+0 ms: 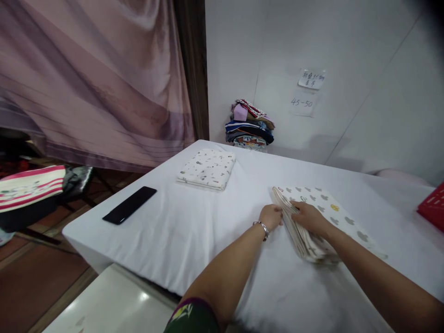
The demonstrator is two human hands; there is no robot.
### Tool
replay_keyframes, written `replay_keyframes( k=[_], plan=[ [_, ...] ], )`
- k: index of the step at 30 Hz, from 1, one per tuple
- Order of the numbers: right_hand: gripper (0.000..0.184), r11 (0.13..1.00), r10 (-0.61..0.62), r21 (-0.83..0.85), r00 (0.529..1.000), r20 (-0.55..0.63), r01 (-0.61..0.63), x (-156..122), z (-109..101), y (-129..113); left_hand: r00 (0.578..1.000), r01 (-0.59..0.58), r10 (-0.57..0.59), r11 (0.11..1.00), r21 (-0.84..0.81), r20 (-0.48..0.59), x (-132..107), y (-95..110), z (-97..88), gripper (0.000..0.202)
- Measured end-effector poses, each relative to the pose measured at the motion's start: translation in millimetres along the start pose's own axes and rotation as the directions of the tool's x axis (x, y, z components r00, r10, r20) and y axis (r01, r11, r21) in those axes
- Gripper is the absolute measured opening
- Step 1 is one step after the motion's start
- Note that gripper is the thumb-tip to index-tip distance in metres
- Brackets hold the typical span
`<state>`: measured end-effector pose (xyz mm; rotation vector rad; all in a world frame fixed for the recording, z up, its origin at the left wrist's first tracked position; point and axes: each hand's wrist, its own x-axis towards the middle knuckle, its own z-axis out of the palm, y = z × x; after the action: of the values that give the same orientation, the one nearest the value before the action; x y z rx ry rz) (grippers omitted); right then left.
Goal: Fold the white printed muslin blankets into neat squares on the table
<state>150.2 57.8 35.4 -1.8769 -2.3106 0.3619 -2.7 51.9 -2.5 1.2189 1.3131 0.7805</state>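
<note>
- One broad, white-covered table [173,217] spreads beneath both hands.
- One cream fabric piece with grey motifs and striped folds [342,221] lies on it right of centre, long axis running from far left to near right; its striped edge faces the left hand [271,216], the nearer to that edge, while the right hand [310,218] reaches across the top.
- One folded white fabric rectangle with small dark prints [208,169] lies farther left, apart from both hands.
- One slotted red plastic basket [433,208], cut off at the right; contents not visible.
- Two sets of fingers: right slightly spread over the striped folds, left curled beside them; whether either pinches fabric, I cannot tell.
</note>
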Motion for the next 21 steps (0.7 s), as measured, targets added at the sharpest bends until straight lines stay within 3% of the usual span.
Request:
replay_keyframes(
  k=[7, 10, 16, 21],
  plan=[
    [0.047, 0.999, -0.011, 0.048, 1.0, 0.008, 0.011, -1.0, -2.8, 1.4, 1.0, -0.024, 0.023, 0.997, 0.07, 0.008, -3.7, 3.2, 1.5, 0.026],
    [0.04, 0.999, -0.046, 0.014, 0.999, 0.02, 0.046, -1.7, -2.0, -3.1, 1.0, -0.021, 0.02, 0.996, 0.09, 0.018, -1.8, 2.2, 1.9, 0.027],
    [0.034, 0.995, -0.002, -0.101, 0.999, 0.036, 0.006, -3.7, -2.1, -14.7, 0.999, -0.023, 0.019, 0.993, 0.112, 0.037, -1.0, 2.6, 0.0, 0.028],
    [0.044, 0.997, 0.009, 0.082, 0.999, 0.032, -0.011, -3.0, -8.7, -4.8, 0.999, -0.049, 0.049, 0.993, 0.11, 0.0, -7.2, 7.0, -1.6, 0.032]
  ],
)
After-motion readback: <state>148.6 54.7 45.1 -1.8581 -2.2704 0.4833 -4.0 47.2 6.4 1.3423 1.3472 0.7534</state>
